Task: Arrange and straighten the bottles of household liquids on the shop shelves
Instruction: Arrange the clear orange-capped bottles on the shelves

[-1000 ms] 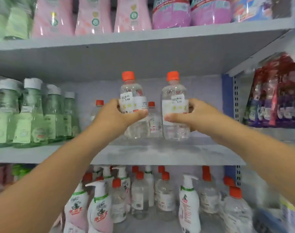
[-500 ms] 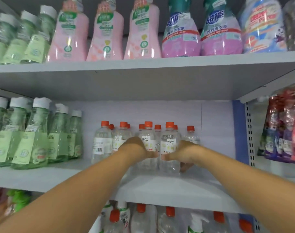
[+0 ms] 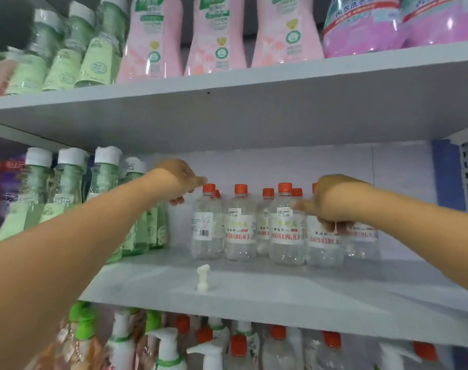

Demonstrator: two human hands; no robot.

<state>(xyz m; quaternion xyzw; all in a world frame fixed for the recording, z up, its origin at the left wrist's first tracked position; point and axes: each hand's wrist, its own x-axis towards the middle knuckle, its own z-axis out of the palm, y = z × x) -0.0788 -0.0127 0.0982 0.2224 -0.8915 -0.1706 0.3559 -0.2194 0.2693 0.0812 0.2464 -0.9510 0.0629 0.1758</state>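
Closest to me, lying loose on the middle shelf (image 3: 294, 292) right by its front edge, was a small white plastic piece (image 3: 202, 277), maybe a pump nozzle, hard to say. Under that shelf you could make out white pump bottles (image 3: 169, 348) and more orange caps, all pretty blurry.

Further back on the middle shelf stood the cluster of clear bottles with orange caps (image 3: 241, 225), upright and packed close together, a couple of rows deep, near the back wall. Most had labels facing out, but the leftmost bottle (image 3: 206, 225) was turned so its barcode showed.

The left hand (image 3: 178, 180) hung in the air just left of that leftmost bottle, up around cap height, fingers loosely curled downward and holding nothing. The right hand (image 3: 334, 204) was over at the right end of the cluster, fingers wrapped around a clear bottle (image 3: 323, 244) there, covering its top half.

Left of the cluster on the same shelf were tall green bottles with white caps (image 3: 104, 198). Above the middle shelf, the top shelf (image 3: 254, 84) carried more green bottles, then pink bottles (image 3: 153, 41), then purple ones (image 3: 361, 30) off to the right.
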